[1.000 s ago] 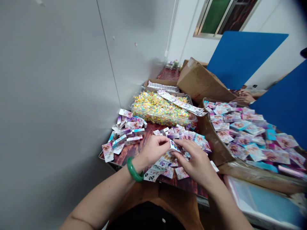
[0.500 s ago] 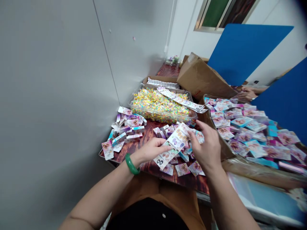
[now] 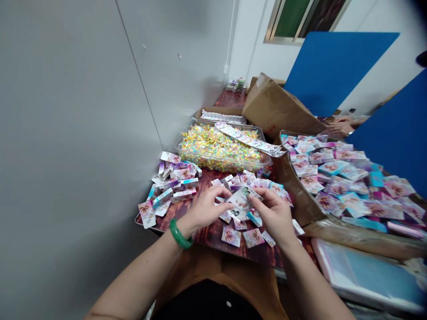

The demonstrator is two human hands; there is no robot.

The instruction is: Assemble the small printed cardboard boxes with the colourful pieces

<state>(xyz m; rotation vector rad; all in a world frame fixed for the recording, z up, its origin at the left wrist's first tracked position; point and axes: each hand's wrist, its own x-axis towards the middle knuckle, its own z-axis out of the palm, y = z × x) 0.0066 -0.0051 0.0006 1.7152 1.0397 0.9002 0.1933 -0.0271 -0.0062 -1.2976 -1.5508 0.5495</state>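
Apparently to keep it steady, the left hand's (image 3: 209, 208) grip pinches one side of the patterned sheet (image 3: 240, 202) and the right hand's (image 3: 276, 216) the other, over small boxes (image 3: 231, 236) on the surface (image 3: 209, 233); printed strips (image 3: 247, 138) lie across the tray (image 3: 266, 161), probably within easy reach.

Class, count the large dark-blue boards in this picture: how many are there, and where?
2. The first board rises behind the tilted brown carton; the second board is at the right edge, cut off by the frame. Others may be hidden.
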